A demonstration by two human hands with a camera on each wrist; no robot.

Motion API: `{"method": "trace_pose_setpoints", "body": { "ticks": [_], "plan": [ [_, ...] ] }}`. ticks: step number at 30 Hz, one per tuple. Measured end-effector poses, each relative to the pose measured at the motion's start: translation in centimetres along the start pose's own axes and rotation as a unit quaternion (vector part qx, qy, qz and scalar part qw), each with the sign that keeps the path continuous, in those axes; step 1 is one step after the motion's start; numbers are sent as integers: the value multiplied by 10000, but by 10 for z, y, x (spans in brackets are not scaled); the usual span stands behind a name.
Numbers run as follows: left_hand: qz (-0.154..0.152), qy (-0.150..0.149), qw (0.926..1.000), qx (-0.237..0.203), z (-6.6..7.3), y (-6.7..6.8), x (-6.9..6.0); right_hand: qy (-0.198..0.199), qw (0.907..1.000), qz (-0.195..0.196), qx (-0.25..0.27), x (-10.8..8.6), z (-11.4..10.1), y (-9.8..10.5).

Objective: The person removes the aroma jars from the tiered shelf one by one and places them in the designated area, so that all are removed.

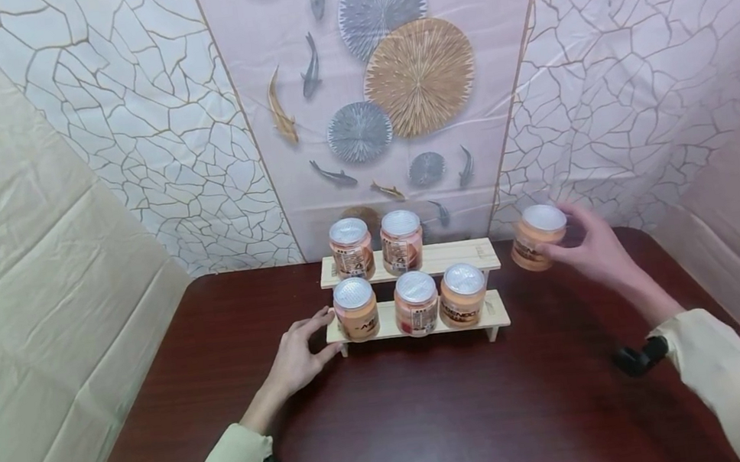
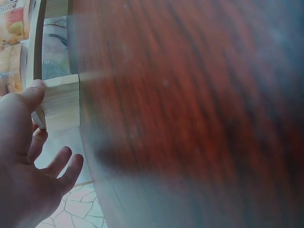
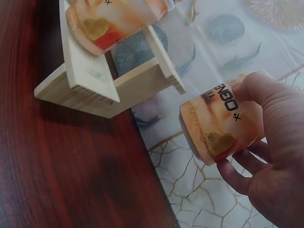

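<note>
My right hand (image 1: 597, 245) grips an orange jar (image 1: 532, 242) with a pale lid. It holds the jar in the air, just right of the two-tier wooden shelf (image 1: 456, 253). In the right wrist view the thumb lies on one side of the jar (image 3: 223, 121) and fingers on the other. My left hand (image 1: 298, 351) pinches the left end of the shelf's lower tier, thumb at the front edge. Two jars stand on the upper tier, one of them a jar (image 1: 402, 242) near its middle. Three more, including a jar (image 1: 463, 295) at the right, stand on the lower tier.
The shelf stands on a dark red-brown table (image 1: 406, 411), toward its back edge. Behind it hangs a patterned cloth (image 1: 310, 192) with fish and round motifs. Plain pale cloth (image 1: 19, 305) borders the left side.
</note>
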State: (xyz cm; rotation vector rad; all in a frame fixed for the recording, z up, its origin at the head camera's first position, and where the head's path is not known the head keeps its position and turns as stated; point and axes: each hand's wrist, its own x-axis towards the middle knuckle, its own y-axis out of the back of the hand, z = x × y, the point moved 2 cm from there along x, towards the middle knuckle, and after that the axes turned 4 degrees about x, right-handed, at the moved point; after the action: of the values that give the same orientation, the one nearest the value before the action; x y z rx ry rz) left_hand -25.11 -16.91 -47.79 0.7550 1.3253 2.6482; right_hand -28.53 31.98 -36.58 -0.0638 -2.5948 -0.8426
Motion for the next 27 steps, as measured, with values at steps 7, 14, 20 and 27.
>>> {"method": "trace_pose_setpoints", "body": {
  "ticks": [7,14,20,27],
  "plan": [
    [13,-32,10000,20,0,0,0,-208,9997,-36,-133,-8,11,-1],
    [21,-56,10000,-20,1,1,1,-343,9992,-141,-152,-12,20,-3],
    [23,-25,10000,-17,1,0,2,-226,9995,-102,-195,-17,26,-8],
    [5,9,10000,-30,0,0,1,-311,9993,-148,-108,-23,32,-14]
  ]
}}
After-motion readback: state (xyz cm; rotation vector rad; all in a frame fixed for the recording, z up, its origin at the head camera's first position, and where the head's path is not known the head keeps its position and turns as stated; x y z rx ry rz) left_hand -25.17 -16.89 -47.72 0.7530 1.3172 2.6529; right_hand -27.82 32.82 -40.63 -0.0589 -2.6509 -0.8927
